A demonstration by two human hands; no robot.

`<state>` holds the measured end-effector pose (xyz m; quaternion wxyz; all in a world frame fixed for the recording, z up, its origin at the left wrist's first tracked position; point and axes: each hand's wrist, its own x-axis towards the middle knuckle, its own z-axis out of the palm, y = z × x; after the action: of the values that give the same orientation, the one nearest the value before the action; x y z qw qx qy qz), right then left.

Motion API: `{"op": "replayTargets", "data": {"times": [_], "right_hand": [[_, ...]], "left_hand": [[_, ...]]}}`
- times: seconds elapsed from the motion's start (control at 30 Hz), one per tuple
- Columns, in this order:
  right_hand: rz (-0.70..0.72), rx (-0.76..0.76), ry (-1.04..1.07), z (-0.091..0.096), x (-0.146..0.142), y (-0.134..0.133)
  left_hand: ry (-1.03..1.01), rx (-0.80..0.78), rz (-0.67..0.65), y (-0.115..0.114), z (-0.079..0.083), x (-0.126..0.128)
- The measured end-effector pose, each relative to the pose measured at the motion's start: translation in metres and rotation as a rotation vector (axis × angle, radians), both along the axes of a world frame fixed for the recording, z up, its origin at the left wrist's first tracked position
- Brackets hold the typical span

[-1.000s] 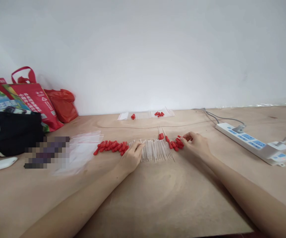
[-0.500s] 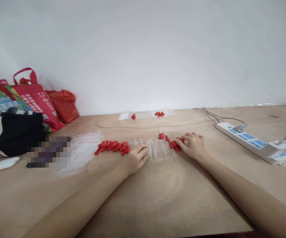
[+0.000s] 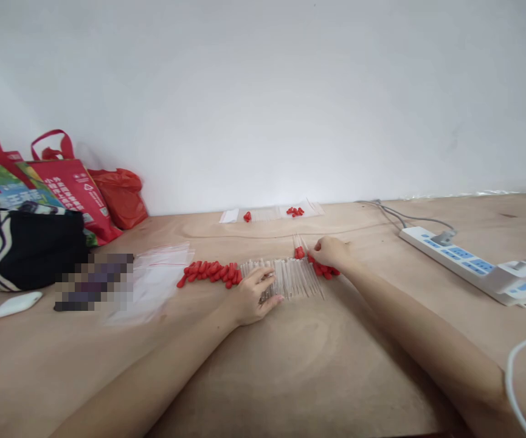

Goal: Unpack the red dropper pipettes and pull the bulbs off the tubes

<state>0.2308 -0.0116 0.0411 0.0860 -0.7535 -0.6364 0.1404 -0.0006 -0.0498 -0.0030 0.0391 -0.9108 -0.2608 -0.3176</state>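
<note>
A row of thin clear glass tubes (image 3: 294,280) lies side by side on the wooden table. My left hand (image 3: 256,296) rests over its left part, fingers apart. Red rubber bulbs (image 3: 210,272) are heaped left of the row, and a smaller heap of red bulbs (image 3: 326,269) lies to the right. Beyond the row, a few tubes (image 3: 296,240) point away from me with red bulbs (image 3: 299,252) at their near ends. Beside these, above the right heap, my right hand (image 3: 331,250) has its fingers pinched together; what they hold is hidden.
Clear zip bags (image 3: 157,280) lie on the left, near a blurred dark object (image 3: 96,283), a black striped bag (image 3: 34,249) and red bags (image 3: 73,194). At the wall lies a bag with tubes and bulbs (image 3: 269,214). A power strip (image 3: 467,264) is on the right.
My right hand has moved left and away from me, from the right heap towards the small group of tubes and bulbs. My left hand stays on the row, thumb spread wider. The view has shifted slightly.
</note>
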Motion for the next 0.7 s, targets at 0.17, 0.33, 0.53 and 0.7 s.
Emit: {"op": "replayTargets", "data": {"times": [0.17,0.33,0.53,0.7], "right_hand": [[0.017,-0.157,0.05,-0.005,-0.004,0.015],[-0.012,-0.033,-0.003,0.009,0.003,0.017],[0.114,0.336,-0.134,0.021,0.018,-0.023],[0.58,0.918,-0.263,-0.018,0.011,-0.067]], "left_hand": [[-0.049,0.072,0.073,0.001,0.0,-0.002],[-0.039,0.149,0.135,0.0,0.005,-0.002],[-0.031,0.211,0.167,-0.004,0.006,0.0],[-0.016,0.378,0.15,-0.01,0.009,0.007]]}}
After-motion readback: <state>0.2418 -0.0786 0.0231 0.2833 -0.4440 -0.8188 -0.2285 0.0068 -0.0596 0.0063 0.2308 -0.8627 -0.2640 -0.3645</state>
